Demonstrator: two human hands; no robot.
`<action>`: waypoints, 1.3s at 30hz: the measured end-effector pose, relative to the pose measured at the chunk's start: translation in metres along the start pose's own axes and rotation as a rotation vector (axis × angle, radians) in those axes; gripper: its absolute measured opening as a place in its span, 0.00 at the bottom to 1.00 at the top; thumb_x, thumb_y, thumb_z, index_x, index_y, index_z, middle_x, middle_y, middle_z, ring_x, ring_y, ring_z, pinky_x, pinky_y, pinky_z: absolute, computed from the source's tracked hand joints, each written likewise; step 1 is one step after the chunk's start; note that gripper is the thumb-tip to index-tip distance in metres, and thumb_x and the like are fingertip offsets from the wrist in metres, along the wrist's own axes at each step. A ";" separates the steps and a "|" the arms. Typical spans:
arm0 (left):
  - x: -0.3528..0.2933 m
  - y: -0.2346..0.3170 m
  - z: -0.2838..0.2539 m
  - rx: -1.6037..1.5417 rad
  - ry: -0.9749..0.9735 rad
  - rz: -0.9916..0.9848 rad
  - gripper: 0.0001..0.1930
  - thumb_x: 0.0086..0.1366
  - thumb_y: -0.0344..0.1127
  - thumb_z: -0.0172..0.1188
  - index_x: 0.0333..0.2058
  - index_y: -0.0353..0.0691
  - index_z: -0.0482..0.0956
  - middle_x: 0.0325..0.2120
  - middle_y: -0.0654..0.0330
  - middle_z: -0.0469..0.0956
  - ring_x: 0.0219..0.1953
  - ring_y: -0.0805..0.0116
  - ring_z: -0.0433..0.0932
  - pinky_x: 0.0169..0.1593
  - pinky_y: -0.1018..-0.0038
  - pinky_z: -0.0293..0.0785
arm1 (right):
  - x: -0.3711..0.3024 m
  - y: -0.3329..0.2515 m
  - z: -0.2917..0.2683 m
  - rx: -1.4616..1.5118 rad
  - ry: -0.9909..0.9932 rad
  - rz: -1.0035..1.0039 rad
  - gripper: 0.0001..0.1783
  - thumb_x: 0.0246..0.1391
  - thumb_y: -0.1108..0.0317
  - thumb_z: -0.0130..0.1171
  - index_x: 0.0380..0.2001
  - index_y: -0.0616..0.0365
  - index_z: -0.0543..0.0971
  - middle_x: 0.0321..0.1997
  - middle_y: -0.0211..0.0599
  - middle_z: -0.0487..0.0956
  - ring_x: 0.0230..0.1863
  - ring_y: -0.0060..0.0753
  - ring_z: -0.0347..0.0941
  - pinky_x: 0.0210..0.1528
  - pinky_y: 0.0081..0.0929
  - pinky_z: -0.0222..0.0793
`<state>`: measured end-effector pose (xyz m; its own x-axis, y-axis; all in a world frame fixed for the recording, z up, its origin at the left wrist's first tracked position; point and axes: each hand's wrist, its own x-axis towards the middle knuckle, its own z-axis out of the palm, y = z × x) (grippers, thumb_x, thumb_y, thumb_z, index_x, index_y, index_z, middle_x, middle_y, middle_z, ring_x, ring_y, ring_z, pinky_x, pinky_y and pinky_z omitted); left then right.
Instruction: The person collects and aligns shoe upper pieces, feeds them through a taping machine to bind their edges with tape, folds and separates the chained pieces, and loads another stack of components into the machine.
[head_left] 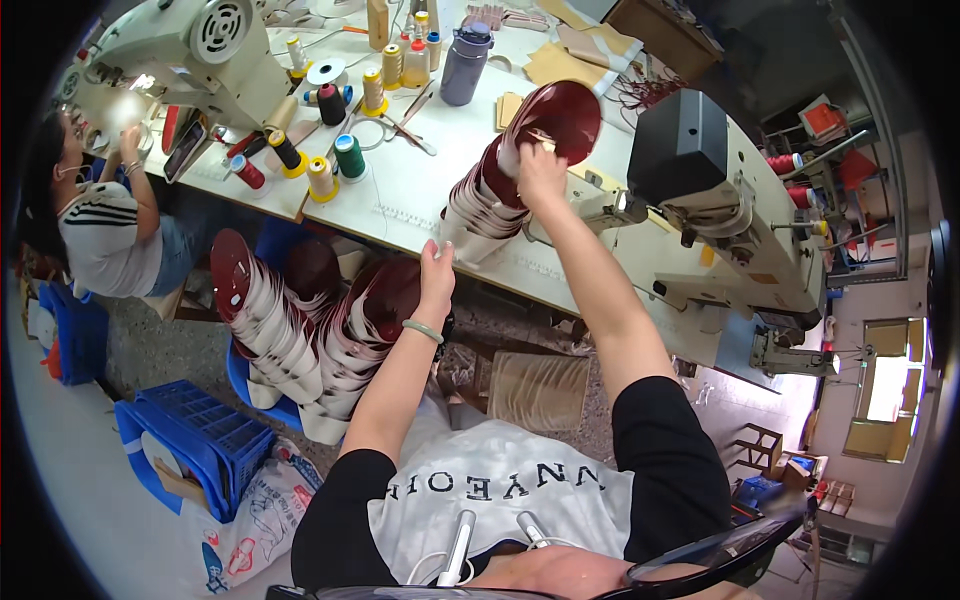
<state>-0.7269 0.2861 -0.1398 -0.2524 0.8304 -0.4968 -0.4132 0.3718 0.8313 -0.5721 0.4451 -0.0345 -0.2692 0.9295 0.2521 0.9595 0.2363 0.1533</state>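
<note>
Both forearms rise from the lower edge toward a curved stack point(487, 195) of nested dark-red and white shoe pieces lying on the white table point(420, 190). The left hand point(436, 268) sits at the stack's low end, right at the table's near edge, fingers curled together against the bottom pieces. The right hand point(540, 170) is at the high end, fingers closed over the top rim where the red faces flare open; whether it pinches one piece or several cannot be told.

By the look of it, the step in hand is steadying or shifting this stack on the table, gripped at both ends. A next move would call for keeping both ends supported together, since the nested pieces could slide apart or fan out if one end leads.

Room is tight. The sewing machine point(720, 190) stands just beside the right hand, and thread cones point(335, 160) and a purple bottle point(464, 65) crowd the far side. Bare table lies between the stack and the cones. Below the edge, two more stacks point(300, 330) rest in a blue tub, with a blue crate point(205, 440) nearby. Another person point(105, 220) works at the far left, well apart.
</note>
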 end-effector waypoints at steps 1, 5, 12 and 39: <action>0.006 0.000 0.002 0.005 -0.038 0.040 0.33 0.68 0.43 0.53 0.63 0.28 0.53 0.61 0.46 0.60 0.61 0.58 0.61 0.63 0.67 0.56 | 0.000 -0.005 0.008 0.005 -0.213 -0.026 0.21 0.44 0.64 0.62 0.44 0.53 0.72 0.43 0.40 0.75 0.47 0.42 0.73 0.45 0.45 0.66; 0.012 0.010 -0.003 0.010 -0.142 0.000 0.33 0.69 0.41 0.52 0.67 0.37 0.48 0.60 0.56 0.62 0.58 0.67 0.65 0.55 0.70 0.65 | -0.007 -0.024 0.003 0.200 -0.502 -0.177 0.24 0.44 0.61 0.62 0.45 0.56 0.72 0.46 0.42 0.76 0.50 0.45 0.73 0.51 0.47 0.65; -0.026 0.006 -0.034 -0.361 -0.131 0.085 0.28 0.69 0.32 0.52 0.64 0.37 0.56 0.51 0.63 0.70 0.48 0.76 0.70 0.49 0.79 0.69 | -0.048 -0.053 -0.039 0.443 -0.586 -0.267 0.21 0.45 0.66 0.59 0.44 0.58 0.72 0.44 0.45 0.75 0.50 0.50 0.71 0.49 0.46 0.65; -0.249 -0.190 -0.284 -0.199 0.476 -0.314 0.37 0.57 0.25 0.59 0.63 0.39 0.51 0.46 0.58 0.73 0.41 0.69 0.74 0.40 0.73 0.71 | -0.336 -0.298 0.043 0.536 -1.047 -0.428 0.43 0.42 0.69 0.57 0.64 0.56 0.56 0.65 0.46 0.62 0.66 0.46 0.59 0.66 0.60 0.48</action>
<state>-0.8342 -0.1097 -0.2447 -0.4371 0.3992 -0.8060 -0.6753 0.4462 0.5873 -0.7638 0.0747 -0.2055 -0.6079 0.4705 -0.6396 0.7908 0.4315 -0.4341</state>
